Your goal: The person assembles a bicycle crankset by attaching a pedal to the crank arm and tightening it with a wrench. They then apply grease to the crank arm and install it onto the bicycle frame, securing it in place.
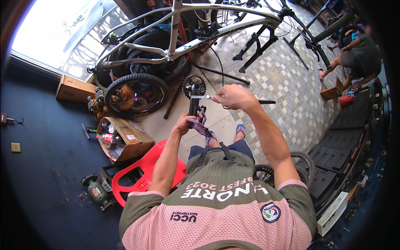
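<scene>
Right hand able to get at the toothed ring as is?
Probably yes: the right hand is close by, and nothing seems to block the right edge of the toothed ring. But the hand holds a silver tool, and the black crank covers the ring's middle.

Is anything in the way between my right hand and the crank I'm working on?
Nothing visible blocks it. Only the slim silver tool in your right hand spans the gap to the black crank; the toothed ring is at its far end, your left hand at its near end.
</scene>
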A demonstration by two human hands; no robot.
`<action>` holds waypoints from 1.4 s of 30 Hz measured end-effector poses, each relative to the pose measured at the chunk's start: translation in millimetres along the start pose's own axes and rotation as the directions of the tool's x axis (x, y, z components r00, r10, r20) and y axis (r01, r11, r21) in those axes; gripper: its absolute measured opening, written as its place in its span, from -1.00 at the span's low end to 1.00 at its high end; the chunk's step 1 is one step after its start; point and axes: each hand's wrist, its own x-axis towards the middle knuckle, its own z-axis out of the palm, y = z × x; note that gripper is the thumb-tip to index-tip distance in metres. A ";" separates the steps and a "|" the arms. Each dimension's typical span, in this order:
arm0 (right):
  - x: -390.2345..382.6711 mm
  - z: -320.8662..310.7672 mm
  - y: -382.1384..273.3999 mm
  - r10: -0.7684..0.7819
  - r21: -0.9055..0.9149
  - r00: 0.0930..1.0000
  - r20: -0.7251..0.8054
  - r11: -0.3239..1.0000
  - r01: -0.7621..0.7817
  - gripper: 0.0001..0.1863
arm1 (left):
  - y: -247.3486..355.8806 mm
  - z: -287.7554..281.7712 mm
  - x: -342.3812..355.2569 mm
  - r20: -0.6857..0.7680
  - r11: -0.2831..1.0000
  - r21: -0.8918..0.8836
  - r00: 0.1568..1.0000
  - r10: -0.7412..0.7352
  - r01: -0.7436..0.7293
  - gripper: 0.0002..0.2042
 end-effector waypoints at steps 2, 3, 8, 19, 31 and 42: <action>7.7 0.5 -2.9 0.106 -0.097 0.980 -0.169 0.988 -0.124 -0.52 | -0.2 6.7 1.0 -0.031 1.000 0.008 0.999 0.013 -0.013 -0.76; 4.4 -5.9 -7.5 0.090 -0.081 0.978 -0.190 0.991 -0.107 -0.49 | -1.0 5.4 0.2 -0.026 1.000 0.008 1.000 0.007 -0.006 -0.76; 4.8 -11.6 -7.6 -0.009 -0.034 1.000 -0.021 0.999 0.008 -0.47 | -3.4 -0.9 -2.2 0.017 1.000 0.003 1.000 0.002 -0.002 -0.75; 2.6 19.9 9.8 0.019 0.059 0.998 0.052 0.998 -0.022 -0.50 | -2.1 -0.2 -4.6 0.008 0.999 -0.029 1.000 0.013 -0.012 -0.76; -32.7 207.7 144.5 0.321 0.566 0.842 -0.434 0.824 -0.022 -0.55 | -45.8 -37.5 -0.1 -0.169 0.999 0.031 0.985 -0.020 0.026 -0.81; -181.0 331.8 246.7 0.819 0.747 0.364 -0.445 0.563 -0.354 -0.77 | -74.2 -37.3 -1.1 -0.263 0.927 0.232 0.936 -0.233 0.296 -0.83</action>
